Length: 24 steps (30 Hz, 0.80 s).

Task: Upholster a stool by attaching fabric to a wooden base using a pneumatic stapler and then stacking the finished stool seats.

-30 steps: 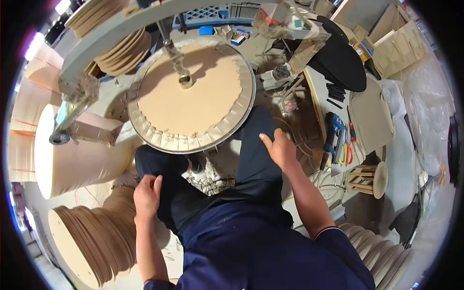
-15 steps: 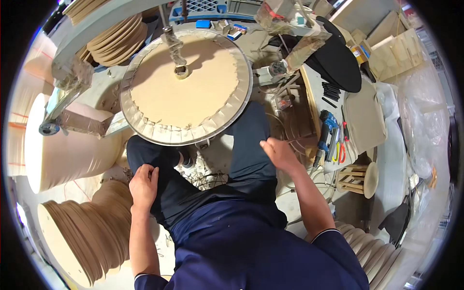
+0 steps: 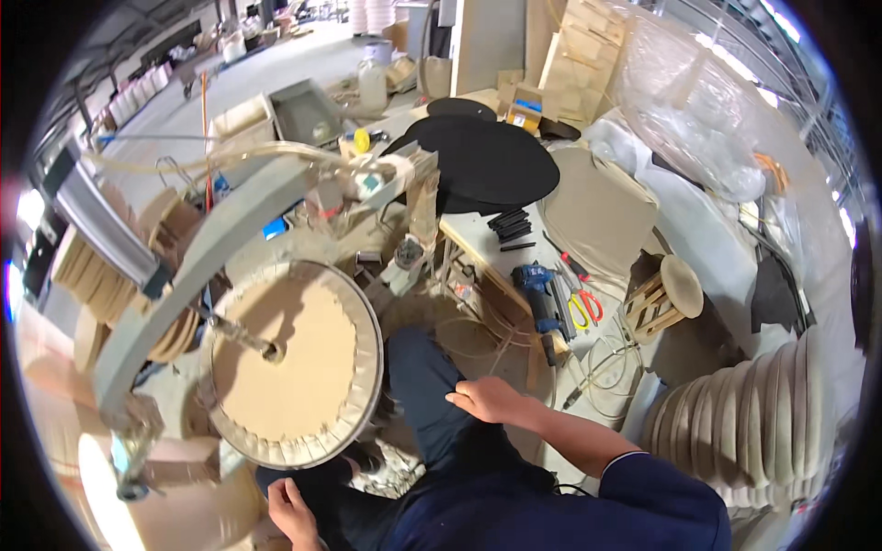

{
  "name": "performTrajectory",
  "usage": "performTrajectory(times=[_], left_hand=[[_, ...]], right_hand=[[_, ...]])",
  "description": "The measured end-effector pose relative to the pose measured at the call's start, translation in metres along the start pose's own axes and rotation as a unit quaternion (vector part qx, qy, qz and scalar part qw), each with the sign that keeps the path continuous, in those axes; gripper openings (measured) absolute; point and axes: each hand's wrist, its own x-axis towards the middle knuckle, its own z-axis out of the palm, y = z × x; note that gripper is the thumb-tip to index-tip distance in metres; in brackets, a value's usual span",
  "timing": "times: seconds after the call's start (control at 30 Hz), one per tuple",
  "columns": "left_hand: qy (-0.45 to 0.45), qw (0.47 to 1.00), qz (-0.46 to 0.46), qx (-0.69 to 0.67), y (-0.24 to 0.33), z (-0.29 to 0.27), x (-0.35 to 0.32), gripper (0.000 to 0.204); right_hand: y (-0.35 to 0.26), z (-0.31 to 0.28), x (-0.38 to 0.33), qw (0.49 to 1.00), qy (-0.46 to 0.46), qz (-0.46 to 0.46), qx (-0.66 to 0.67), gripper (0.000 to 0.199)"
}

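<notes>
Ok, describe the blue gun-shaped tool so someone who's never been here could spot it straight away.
Find the big round beige disc, then go right to the white worktable. The blue gun-shaped tool lies by its left edge, nearer the wearer than the short black strips. Its chunky blue-and-black body sets it apart from the slim red-handled tool beside it.

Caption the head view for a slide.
Left hand and right hand at the dark trousers, near a round pleated-edge panel beneath a metal rod.

No legible lettering or numbers anywhere
</notes>
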Motion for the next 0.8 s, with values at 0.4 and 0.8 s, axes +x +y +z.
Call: performTrajectory(times=[0.4, 0.8], left_hand=[[-0.013, 0.964, 0.247, 0.100, 0.062, 0.051, 0.078, 0.049], [-0.031, 0.949, 0.264, 0.168, 0.117, 0.073, 0.090, 0.038]], right_hand=[[0.113, -0.142, 0.164, 0.932, 0.359, 0.028, -0.031, 0.037], [0.235, -0.196, 0.321, 0.882, 0.363, 0.165, -0.252, 0.051]])
